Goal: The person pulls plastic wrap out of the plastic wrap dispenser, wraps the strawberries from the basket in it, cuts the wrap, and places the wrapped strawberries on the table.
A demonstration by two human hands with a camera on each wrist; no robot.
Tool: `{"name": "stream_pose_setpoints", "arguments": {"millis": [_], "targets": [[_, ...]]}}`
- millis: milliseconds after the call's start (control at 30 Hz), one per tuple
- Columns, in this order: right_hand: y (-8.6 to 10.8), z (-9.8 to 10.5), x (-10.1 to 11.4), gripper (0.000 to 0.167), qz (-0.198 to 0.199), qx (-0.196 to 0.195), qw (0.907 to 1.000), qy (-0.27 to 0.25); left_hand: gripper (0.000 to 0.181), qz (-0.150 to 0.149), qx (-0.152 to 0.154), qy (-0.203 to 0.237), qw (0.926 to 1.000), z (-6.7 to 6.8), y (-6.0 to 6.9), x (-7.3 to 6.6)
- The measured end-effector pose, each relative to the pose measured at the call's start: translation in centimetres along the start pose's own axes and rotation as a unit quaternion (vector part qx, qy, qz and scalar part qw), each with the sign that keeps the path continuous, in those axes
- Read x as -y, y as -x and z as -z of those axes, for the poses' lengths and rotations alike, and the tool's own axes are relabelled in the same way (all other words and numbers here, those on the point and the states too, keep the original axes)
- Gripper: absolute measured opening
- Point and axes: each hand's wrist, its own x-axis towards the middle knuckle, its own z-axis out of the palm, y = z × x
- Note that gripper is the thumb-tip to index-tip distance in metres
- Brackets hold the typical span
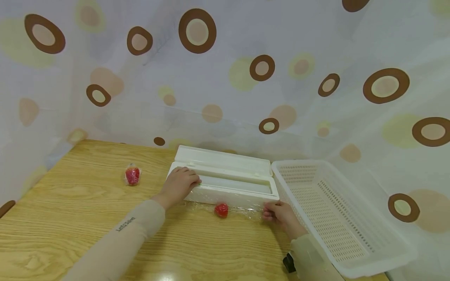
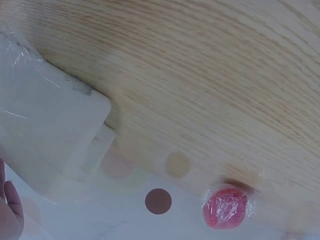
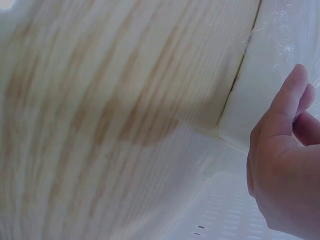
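A long white cling film dispenser [image 1: 228, 201] stands on the table with its lid [image 1: 223, 158] raised. My left hand [image 1: 180, 184] grips its left end from above, fingers over the frame. At the front right corner, my right hand [image 1: 281, 214] pinches the edge of clear cling film [image 1: 246, 210], which hangs along the dispenser's front. Between the hands, a small red fruit-like piece [image 1: 221, 210] lies against the film; I cannot tell whether it is under it. Farther left sits another red piece wrapped in film [image 1: 132, 175], also visible in the left wrist view [image 2: 225, 207].
A white perforated plastic basket [image 1: 302, 210] stands close on the right, beside the dispenser and my right forearm. Behind the wooden table [image 1: 88, 218] hangs a white sheet with brown rings [image 1: 225, 78]. A small black object [image 1: 289, 263] shows at my right sleeve.
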Motion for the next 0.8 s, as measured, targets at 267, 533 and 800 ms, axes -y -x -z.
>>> {"name": "stream_pose_setpoints", "arguments": {"millis": [267,533,800], "targets": [[0.0,0.0,0.0,0.014,0.002,0.007,1.0,0.004,0.006,-0.011,0.001,-0.003,0.9999,0.1,0.1,0.5],[-0.1,0.1,0.0,0.013,0.001,0.007,1.0,-0.003,0.006,-0.02,0.02,-0.015,0.9995,0.4,0.4,1.1],[-0.2,0.0,0.0,0.008,0.001,0.006,1.0,-0.001,0.006,-0.033,0.014,-0.002,0.9994,0.7,0.5,1.7]]}}
